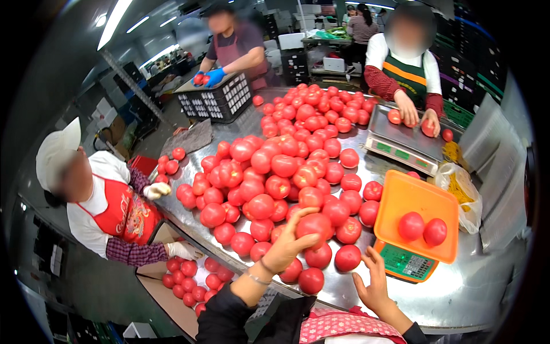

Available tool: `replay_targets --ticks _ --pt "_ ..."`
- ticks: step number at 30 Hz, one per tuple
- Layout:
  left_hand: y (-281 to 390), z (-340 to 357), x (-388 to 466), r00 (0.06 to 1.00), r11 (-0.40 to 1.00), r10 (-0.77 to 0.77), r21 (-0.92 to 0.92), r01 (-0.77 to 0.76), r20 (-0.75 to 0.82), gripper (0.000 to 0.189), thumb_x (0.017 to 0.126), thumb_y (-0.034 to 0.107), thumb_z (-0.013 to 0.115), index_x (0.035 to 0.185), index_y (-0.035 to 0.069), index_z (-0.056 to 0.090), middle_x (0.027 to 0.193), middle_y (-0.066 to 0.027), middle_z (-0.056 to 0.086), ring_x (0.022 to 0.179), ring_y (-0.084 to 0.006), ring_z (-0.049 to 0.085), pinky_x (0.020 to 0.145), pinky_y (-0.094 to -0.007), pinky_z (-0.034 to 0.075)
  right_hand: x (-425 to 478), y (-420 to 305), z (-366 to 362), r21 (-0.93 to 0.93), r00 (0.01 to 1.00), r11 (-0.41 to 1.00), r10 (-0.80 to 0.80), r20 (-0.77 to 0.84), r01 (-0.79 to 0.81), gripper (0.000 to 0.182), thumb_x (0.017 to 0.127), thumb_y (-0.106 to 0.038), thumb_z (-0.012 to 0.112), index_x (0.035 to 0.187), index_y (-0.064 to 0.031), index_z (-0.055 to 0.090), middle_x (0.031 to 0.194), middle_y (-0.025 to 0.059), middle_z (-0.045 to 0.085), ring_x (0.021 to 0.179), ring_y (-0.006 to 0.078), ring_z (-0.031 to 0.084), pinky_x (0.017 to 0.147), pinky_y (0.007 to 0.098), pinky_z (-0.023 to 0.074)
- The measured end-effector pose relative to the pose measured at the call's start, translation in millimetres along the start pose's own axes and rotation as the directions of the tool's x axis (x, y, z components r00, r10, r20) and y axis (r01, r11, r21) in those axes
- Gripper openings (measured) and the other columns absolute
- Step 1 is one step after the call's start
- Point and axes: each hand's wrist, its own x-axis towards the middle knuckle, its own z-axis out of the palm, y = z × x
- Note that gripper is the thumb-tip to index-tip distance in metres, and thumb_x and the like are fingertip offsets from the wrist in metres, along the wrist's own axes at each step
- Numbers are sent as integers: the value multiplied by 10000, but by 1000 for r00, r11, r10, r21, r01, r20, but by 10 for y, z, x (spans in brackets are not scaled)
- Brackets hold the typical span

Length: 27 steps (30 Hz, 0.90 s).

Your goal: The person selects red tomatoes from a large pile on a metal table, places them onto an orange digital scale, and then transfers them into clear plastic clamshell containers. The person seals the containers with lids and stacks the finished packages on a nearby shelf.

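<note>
My left hand (pixel 288 243) is curled around a red tomato (pixel 314 227) at the front of a large tomato heap (pixel 275 172). Its thumb and fingers lie along opposite sides of the fruit. My right hand (pixel 373 281) holds nothing, its fingers spread above the metal tabletop. It is close to a loose tomato (pixel 348 258) and to the keypad side of an orange digital scale (pixel 414 180). Two tomatoes, one on the left (pixel 411 225) and one on the right (pixel 435 231), rest in the scale's tray.
Across the steel table (pixel 464 296), a person handles tomatoes on a flat metal scale (pixel 404 131). Someone in gloves stands left beside a cardboard box (pixel 161 296) containing tomatoes. Behind, another person holds tomatoes over a black crate (pixel 215 101). A plastic bag (pixel 466 202) holds yellow netting.
</note>
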Motion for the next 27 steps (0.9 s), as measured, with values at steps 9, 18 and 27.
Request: replay_targets --ticks 9,18,27 --pt "-385 1232 1192 876 612 416 638 -468 245 652 776 216 739 1329 53 435 1221 -167 465 1143 -275 475 979 -363 413 -1235 337 -669 -61 967 966 249 -62 -252 324 747 8 664 1060 -17 585 1151 221 540 1006 377 582 840 405 490" --pt "-944 1841 1936 926 302 182 878 -372 330 597 826 301 648 1346 103 431 1236 -286 433 1163 -452 430 1000 -478 370 -1597 735 -710 49 925 925 378 -22 -377 201 755 -21 664 947 5 614 984 184 611 899 349 610 759 379 500" --pt "-979 1774 1643 885 328 330 840 -433 327 490 816 288 598 1222 27 511 1171 -239 484 1097 -408 468 897 -495 418 -1298 957 -427 21 998 1000 14 61 -15 176 745 -8 653 919 -13 635 906 158 621 820 324 610 724 386 497"
